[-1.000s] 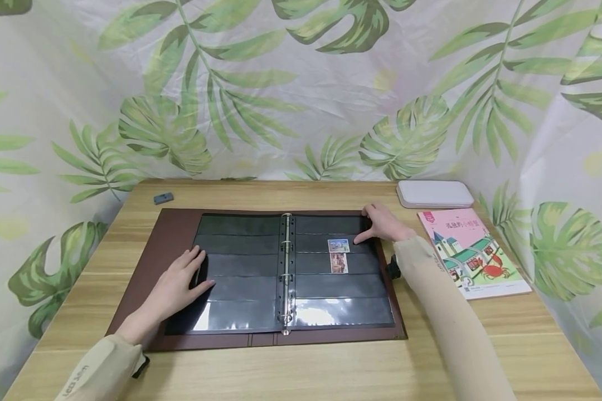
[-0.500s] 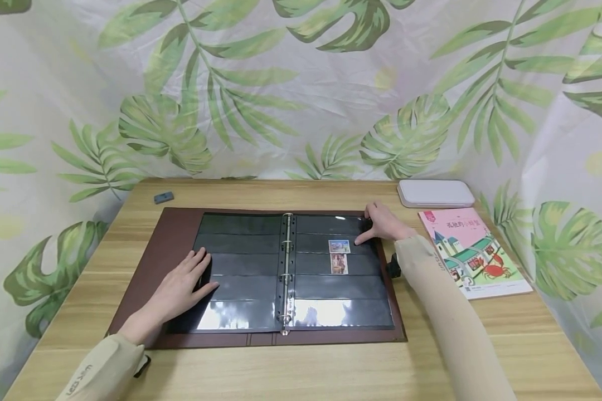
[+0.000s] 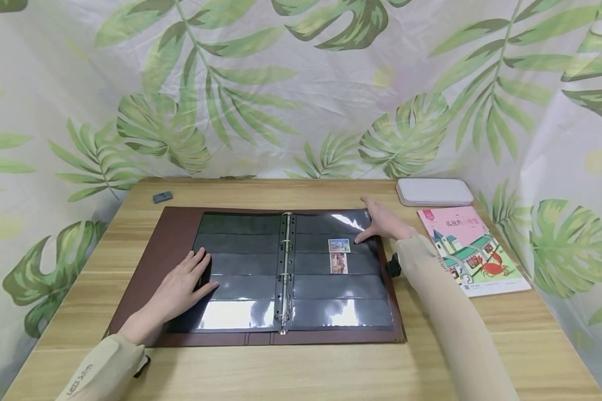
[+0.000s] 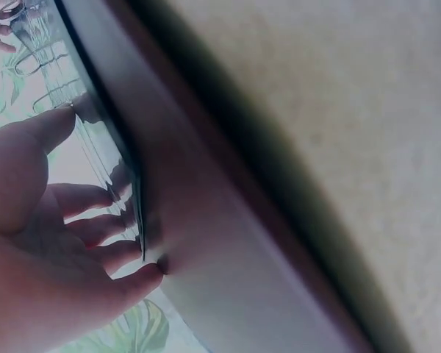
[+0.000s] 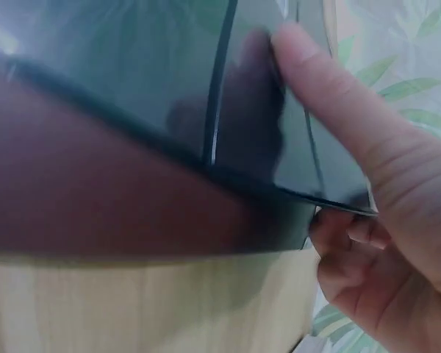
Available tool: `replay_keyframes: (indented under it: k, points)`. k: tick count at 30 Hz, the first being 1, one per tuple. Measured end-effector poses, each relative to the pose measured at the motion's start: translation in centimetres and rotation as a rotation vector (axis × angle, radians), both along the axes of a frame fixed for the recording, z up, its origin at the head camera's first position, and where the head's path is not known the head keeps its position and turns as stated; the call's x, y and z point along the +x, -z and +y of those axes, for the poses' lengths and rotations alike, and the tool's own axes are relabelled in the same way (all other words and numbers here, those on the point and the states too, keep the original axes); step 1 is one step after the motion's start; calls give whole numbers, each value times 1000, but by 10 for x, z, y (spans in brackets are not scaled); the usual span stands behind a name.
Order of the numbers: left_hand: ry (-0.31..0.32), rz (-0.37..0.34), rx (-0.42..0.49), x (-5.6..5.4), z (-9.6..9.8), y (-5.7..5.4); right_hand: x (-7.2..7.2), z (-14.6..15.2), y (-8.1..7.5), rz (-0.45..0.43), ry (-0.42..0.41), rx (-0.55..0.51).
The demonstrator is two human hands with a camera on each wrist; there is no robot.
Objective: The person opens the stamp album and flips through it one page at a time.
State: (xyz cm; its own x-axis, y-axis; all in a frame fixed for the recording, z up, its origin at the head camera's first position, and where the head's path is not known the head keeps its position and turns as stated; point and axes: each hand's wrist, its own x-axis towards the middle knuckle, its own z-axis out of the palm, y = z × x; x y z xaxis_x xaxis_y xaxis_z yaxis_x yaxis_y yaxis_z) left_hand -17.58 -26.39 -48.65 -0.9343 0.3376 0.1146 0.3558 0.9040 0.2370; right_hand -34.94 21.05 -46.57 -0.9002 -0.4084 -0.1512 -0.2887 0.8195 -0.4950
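Note:
A brown ring-binder stamp album (image 3: 153, 253) lies open on the table, with black pocket pages on both sides of its metal rings (image 3: 286, 278). My left hand (image 3: 179, 285) rests with fingers extended at the outer edge of the left page (image 3: 243, 263). At the upper outer corner of the right page (image 3: 341, 287), my right hand (image 3: 383, 221) pinches the sheet. In the right wrist view the thumb (image 5: 331, 88) presses on top while the curled fingers sit beneath the page. Two stamps, one blue (image 3: 339, 245) and one reddish (image 3: 338, 263), sit in that page's pockets.
Right of the album lies a pink picture book (image 3: 474, 250) with a crab on its cover. Behind it stands a white case (image 3: 434, 192). A small blue-grey block (image 3: 163, 197) is at the back left of the wooden table (image 3: 331, 373). Leaf-patterned cloth hangs behind.
My right fingers have shifted under the page's corner, which now lifts slightly, and the glare on the pages has moved. My left hand slid a little to the right, then stayed.

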Motion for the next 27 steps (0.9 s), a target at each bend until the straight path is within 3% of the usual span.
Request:
replay_keyframes:
  k: [6, 11, 14, 18, 23, 27]
  points:
    - [12, 21, -8, 0, 1, 4, 1, -3, -10, 20, 67, 53]
    - [7, 34, -11, 3, 2, 4, 4, 1, -12, 8, 105, -54]
    - [2, 39, -12, 4, 2, 4, 5, 7, -12, -4, 60, -114]
    - [1, 47, -17, 5, 3, 3, 8, 17, -15, -154, 30, -233]
    - [-6, 39, -39, 5, 3, 3, 16, 29, -23, -465, 20, -444]
    - [-13, 41, -48, 6, 3, 3, 24, 30, -31, -604, -120, -611]
